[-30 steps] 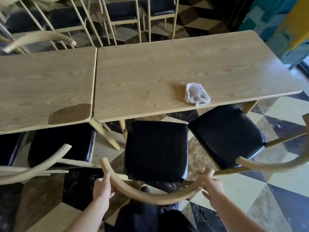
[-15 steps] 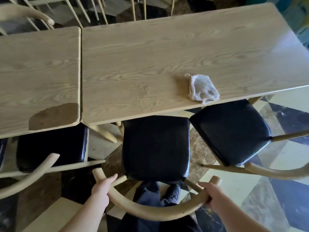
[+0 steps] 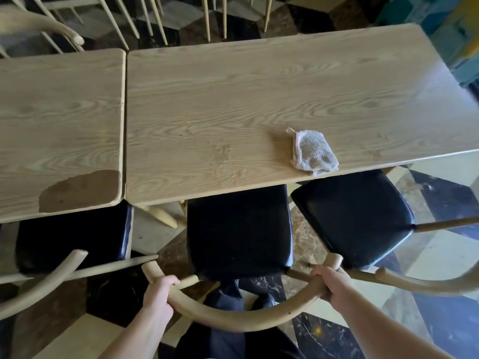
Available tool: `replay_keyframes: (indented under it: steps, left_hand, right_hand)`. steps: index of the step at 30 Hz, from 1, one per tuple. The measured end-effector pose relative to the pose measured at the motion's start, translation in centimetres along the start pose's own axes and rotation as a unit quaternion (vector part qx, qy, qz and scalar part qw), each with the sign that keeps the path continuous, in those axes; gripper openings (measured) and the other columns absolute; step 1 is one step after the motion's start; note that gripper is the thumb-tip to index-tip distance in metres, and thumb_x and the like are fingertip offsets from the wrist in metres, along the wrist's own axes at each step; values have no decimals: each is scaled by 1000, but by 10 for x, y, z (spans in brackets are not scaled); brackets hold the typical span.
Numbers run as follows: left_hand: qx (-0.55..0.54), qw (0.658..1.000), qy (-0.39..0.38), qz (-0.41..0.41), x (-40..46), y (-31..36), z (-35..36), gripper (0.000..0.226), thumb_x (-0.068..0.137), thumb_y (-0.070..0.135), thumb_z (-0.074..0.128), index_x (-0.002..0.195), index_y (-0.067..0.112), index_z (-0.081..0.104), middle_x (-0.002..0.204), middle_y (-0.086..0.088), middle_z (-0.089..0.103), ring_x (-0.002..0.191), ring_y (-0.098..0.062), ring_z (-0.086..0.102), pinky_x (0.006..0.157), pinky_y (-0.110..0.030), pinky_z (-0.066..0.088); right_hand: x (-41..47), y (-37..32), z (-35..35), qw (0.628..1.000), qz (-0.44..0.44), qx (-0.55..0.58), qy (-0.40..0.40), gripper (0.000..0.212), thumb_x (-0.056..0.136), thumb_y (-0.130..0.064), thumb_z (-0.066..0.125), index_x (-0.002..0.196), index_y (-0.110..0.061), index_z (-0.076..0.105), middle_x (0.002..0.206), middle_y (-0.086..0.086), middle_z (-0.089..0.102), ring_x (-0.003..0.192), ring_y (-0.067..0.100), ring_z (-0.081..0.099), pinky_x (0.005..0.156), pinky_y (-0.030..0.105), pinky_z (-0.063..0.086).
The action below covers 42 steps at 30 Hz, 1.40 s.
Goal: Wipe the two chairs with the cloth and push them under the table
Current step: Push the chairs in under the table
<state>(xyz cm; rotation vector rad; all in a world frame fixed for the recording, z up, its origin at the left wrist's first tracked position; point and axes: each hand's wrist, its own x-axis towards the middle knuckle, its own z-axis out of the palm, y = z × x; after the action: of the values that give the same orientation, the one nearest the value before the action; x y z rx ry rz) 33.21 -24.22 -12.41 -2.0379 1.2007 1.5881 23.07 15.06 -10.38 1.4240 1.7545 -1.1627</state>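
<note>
Left hand [image 3: 158, 294]: wrapped around the left part of the curved pale wooden backrest rail [image 3: 233, 318] of the middle chair; fingers [image 3: 166, 280] curled over the rail's top, clamped on the wood. Right hand [image 3: 330, 286]: wrapped around the right part of the same rail, just below its upturned tip; fingers [image 3: 320, 272] curled over the rail's inner face, clamped on the wood.

Black padded square seat [image 3: 238, 229] of the middle chair: directly ahead of both hands, front edge tucked beneath the near edge of the light wood-grain desk [image 3: 233, 112]. Second black padded seat [image 3: 355, 218]: just right of the first, angled, front corner under the desk edge; own curved wooden rail [image 3: 414, 281] close beside the right hand, contact not determinable.

Small crumpled grey cloth [image 3: 312, 152]: flat on the desk near its near edge, above the gap between the two seats, well apart from both hands.

Adjoining wooden desk [image 3: 59, 120]: butted against the left side, brown worn patch at the near corner. Third black seat [image 3: 72, 234]: partly beneath it. Checkered marble floor [image 3: 440, 320]: below. Dark trouser legs and shoes [image 3: 233, 301]: visible under the rail.
</note>
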Motion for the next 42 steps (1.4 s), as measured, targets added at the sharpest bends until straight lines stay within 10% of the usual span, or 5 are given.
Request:
replay_keyframes:
  steps: [7, 19, 27, 33, 42]
  left_hand:
    - [-45, 999, -13, 5, 4, 37, 26, 42, 55, 12, 74, 94, 3, 60, 91, -16, 59, 80, -31, 59, 65, -38, 48]
    - [-90, 994, -55, -6, 34, 93, 71, 20, 74, 6, 69, 91, 6, 59, 104, -15, 57, 88, -29, 59, 79, -39, 51]
    - [-81, 996, -23, 10, 33, 87, 82, 51, 68, 6, 70, 118, 3, 63, 115, -17, 62, 104, -34, 61, 95, -44, 51]
    - [-66, 998, 0, -22, 38, 95, 72, 41, 64, 9, 70, 102, 7, 58, 107, -15, 58, 96, -31, 59, 87, -44, 52]
    - [-62, 996, -61, -14, 38, 102, 50, 63, 75, 24, 82, 131, 11, 57, 123, -18, 63, 110, -33, 63, 92, -49, 52]
  right_hand:
    - [5, -63, 13, 998, -52, -19, -11, 28, 70, -10, 75, 93, -12, 58, 84, 14, 61, 66, 24, 59, 54, 32, 48]
    - [25, -132, 38, 997, -72, 6, -11, 26, 73, -10, 75, 92, -17, 59, 80, 12, 60, 72, 23, 56, 58, 33, 47]
    - [33, -141, 34, 998, -57, -18, -7, 24, 77, -12, 74, 91, -18, 55, 85, 13, 61, 68, 21, 58, 50, 28, 47]
    - [32, -131, 38, 999, -33, -23, -33, 26, 77, -10, 73, 92, -17, 53, 92, 14, 61, 74, 24, 65, 70, 36, 60]
    - [30, -106, 51, 998, 25, 35, -35, 31, 82, -24, 71, 104, -12, 53, 93, 13, 63, 81, 26, 64, 87, 46, 59]
